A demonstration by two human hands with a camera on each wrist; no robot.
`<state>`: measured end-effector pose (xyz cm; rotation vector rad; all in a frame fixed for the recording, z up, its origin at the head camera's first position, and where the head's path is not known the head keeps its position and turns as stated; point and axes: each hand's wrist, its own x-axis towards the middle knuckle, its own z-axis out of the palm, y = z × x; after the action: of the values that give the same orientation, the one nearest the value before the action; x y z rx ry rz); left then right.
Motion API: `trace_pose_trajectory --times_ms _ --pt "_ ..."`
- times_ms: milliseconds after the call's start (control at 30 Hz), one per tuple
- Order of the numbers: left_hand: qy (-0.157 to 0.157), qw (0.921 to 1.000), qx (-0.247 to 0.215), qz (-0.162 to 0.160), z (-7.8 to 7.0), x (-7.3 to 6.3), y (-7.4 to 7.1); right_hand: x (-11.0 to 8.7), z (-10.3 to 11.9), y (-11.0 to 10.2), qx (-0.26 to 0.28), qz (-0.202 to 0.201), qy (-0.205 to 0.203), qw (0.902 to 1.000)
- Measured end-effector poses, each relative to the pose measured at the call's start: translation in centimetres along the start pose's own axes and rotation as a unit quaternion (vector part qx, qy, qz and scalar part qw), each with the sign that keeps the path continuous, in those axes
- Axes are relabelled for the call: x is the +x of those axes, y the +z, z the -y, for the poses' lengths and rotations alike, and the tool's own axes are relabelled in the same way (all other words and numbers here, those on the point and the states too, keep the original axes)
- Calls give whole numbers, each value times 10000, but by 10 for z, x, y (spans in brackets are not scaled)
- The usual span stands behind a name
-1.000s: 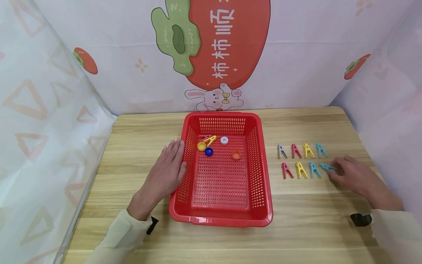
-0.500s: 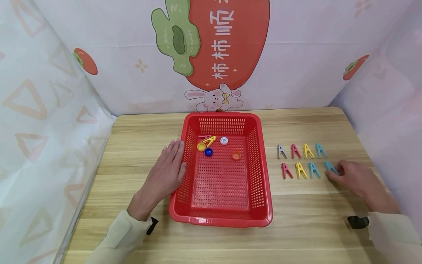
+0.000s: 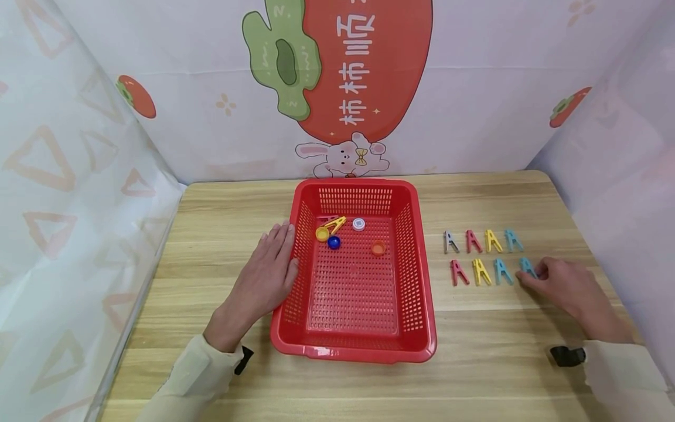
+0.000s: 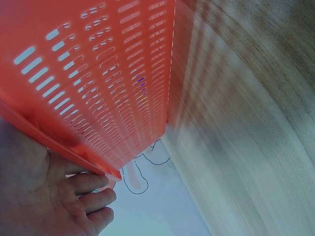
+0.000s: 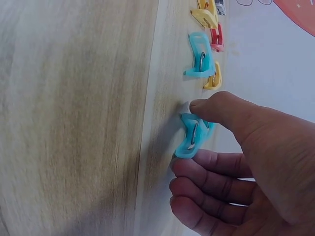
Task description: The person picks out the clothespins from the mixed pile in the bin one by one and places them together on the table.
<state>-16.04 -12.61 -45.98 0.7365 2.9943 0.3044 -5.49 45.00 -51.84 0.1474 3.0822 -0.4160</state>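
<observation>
My right hand has thumb and fingertips on either side of a light blue clothespin, pinching it at the right end of the nearer row. Beside it lies another blue clothespin, then a yellow clothespin and a red clothespin. The farther row has a grey clothespin, a red, a yellow and a blue one. With its fingers extended, my left hand rests along the left rim of the red plastic basket; in the left wrist view the palm is against that rim.
Inside the basket are a yellow clothespin, a pink one partly hidden, a yellow cap, a blue cap, a white cap and an orange cap. Printed cloth closes off the table's back and sides.
The blue clothespin at my right hand has turned from lying sideways to standing in line with its row. The right hand shifted slightly left and nearer. My left hand stays put on the basket.
</observation>
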Motion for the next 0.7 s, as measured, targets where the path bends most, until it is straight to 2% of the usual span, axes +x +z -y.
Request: trace_pose_trajectory --times_ms 233,700 --pt "-10 10000 -13 26 0 0 0 -1 1 2 33 -220 -108 9997" --pt "-31 10000 -18 32 0 0 0 2 4 1 44 -28 27 10000"
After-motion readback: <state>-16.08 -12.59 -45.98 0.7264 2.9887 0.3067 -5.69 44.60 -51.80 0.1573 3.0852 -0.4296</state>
